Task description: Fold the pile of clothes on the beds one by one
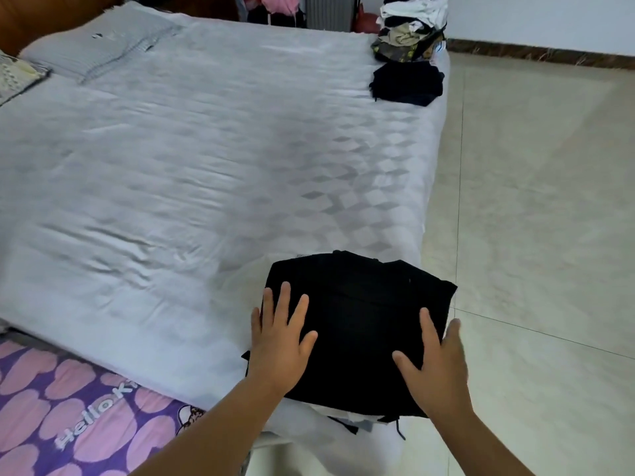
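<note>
Fingers (287,304) of both hands lie flat atop the folded black garment (357,314).

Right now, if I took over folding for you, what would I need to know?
Left hand: flat and open on the folded black garment.
Right hand: open, pressing its right side.
The garment sits at the near corner of the grey bed, on top of other clothes.
Done: this piece looks folded; another dark folded piece lies at the far edge.
Left: the mixed pile at the far corner probably still needs folding.
</note>
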Available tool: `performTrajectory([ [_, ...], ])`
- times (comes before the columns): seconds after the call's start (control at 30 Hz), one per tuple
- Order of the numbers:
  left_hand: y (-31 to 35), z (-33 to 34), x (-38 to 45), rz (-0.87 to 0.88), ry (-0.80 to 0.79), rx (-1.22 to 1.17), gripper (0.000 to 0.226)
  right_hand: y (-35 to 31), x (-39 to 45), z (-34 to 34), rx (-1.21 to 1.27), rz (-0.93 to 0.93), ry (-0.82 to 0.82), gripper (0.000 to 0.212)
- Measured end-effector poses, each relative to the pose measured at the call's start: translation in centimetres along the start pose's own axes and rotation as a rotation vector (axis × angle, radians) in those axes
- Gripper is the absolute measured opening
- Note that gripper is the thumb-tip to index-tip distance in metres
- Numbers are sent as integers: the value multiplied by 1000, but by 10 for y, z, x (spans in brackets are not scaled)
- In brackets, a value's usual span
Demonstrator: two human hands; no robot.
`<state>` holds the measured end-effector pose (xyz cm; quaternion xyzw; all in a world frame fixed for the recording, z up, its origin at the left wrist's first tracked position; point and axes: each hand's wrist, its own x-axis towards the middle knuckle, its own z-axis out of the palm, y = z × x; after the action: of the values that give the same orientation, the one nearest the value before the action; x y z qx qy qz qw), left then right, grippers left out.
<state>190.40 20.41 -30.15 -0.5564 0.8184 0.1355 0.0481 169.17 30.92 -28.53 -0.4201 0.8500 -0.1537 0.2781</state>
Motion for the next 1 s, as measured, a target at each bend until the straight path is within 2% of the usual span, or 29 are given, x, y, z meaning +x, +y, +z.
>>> performTrajectory([
  [0.07,11,1,2,134,17,32,60,-4,1,6,-252,-43,107,79],
  [0.17,23,10,13,279,-16,36,60,-12,12,21,-398,-232,34,66],
  [0.23,25,18,21,289,-44,56,62,-13,24,33,-459,-269,-15,72],
  [0.43,12,59,39,289,-74,45,67,6,42,75,-430,-224,-57,72],
  [0.63,7,69,46,304,-118,28,64,4,45,80,-457,-198,-105,73],
  [0.77,4,37,47,333,-245,-144,65,-17,41,60,-532,-114,-206,72],
  [0.83,1,11,38,308,-231,-282,65,-35,32,43,-573,-115,-203,71],
  [0.93,-5,-31,16,227,-132,-291,55,-66,13,18,-543,-160,-155,52],
  [1.0,-10,-61,-1,182,-102,-247,42,-89,-3,-1,-449,-210,-141,30],
])
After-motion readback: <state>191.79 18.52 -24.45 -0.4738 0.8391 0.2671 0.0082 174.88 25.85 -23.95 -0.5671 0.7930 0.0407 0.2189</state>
